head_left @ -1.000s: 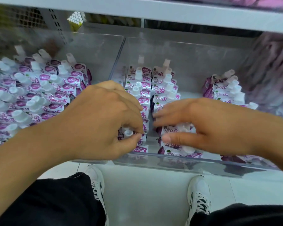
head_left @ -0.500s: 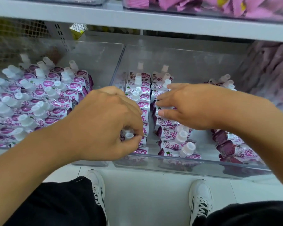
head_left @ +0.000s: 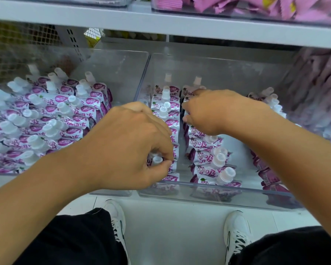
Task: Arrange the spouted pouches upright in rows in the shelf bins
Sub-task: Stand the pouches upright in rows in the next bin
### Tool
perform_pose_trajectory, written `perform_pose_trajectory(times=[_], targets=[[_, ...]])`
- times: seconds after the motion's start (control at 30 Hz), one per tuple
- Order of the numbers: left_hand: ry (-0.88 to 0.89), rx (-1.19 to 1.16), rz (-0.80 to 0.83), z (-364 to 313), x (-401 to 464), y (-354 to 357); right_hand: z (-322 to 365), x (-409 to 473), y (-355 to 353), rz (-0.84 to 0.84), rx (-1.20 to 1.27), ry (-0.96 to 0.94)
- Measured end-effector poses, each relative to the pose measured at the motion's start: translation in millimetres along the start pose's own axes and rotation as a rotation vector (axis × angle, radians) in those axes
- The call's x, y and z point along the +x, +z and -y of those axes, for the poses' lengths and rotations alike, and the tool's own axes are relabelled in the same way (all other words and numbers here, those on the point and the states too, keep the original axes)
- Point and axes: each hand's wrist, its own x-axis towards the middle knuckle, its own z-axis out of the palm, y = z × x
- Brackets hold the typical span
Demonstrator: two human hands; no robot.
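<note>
White-and-purple spouted pouches stand in rows in a clear middle bin (head_left: 214,190). My left hand (head_left: 130,144) pinches the white cap of a front pouch (head_left: 157,160) in the left row (head_left: 165,104). My right hand (head_left: 216,111) reaches deeper into the bin, its curled fingers gripping pouches of the middle row (head_left: 210,161) near the back. A third, partly leaning row (head_left: 269,175) sits along the right side, mostly hidden behind my right forearm.
A clear bin on the left (head_left: 111,64) is packed with several similar pouches (head_left: 46,119). A shelf board (head_left: 161,23) runs overhead with pink packets (head_left: 256,6) above it. Purple packets (head_left: 317,88) fill the right. My shoes (head_left: 235,232) stand on the white floor below.
My right hand has moved from the front of the middle row toward the back, uncovering the front pouches. My left hand has stayed on the front pouch's cap.
</note>
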Motion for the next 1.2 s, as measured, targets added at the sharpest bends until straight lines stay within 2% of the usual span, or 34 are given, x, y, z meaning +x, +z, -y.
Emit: perform_pose_trajectory(times=[0.07, 0.17, 0.2, 0.43, 0.67, 0.77, 0.87, 0.93, 0.97, 1.0, 1.03, 1.07, 1.13, 1.2], targets=[[0.019, 0.011, -0.021, -1.0, 0.4, -0.5, -2.2, 2.9, -1.4, -0.022, -0.004, -0.02], [0.042, 0.014, -0.032, -4.1, 2.1, -3.0, -8.5, 17.7, -1.5, -0.186, 0.059, -0.034], [0.046, 0.012, -0.028, -4.6, 2.0, -3.1, -10.2, 23.4, 0.5, -0.186, 0.08, -0.027], [-0.058, 0.024, 0.031, 0.5, -0.1, 4.1, -23.2, 57.5, 17.5, 0.023, 0.045, 0.062], [-0.1, 0.053, 0.103, 0.0, 3.1, 3.4, -41.8, 55.1, 25.0, 0.043, 0.092, 0.093], [-0.162, 0.05, 0.145, -2.1, 5.8, 0.4, -44.3, 44.6, 25.4, -0.046, 0.174, 0.036], [-0.254, -0.127, -0.022, -17.1, 17.5, -9.0, -45.8, 22.3, 14.7, -0.284, 0.438, 0.013], [-0.475, -0.354, -0.155, -37.5, 38.9, -13.7, -49.3, 2.6, 6.1, -0.482, 0.698, 0.145], [-0.647, -0.503, -0.111, -45.8, 50.4, -13.0, -51.1, -7.5, 4.9, -0.523, 0.88, 0.26], [-0.777, -0.68, -0.001, -49.2, 56.9, -7.1, -52.1, -17.1, 6.4, -0.493, 1.096, 0.384], [-0.828, -0.842, 0.107, -48.8, 58.5, 2.0, -51.6, -27.9, 9.8, -0.386, 1.323, 0.487], [-0.864, -0.942, 0.149, -50.7, 60.9, 11.0, -51.3, -37.5, 16.2, -0.234, 1.51, 0.553], [-0.913, -1.045, 0.129, -59.0, 69.2, 22.2, -48.1, -56.2, 27.4, 0.06, 1.756, 0.592], [-1.005, -1.118, 0.093, -63.7, 81.5, 32.4, -45.0, -71.9, 34.0, 0.24, 1.888, 0.578]])
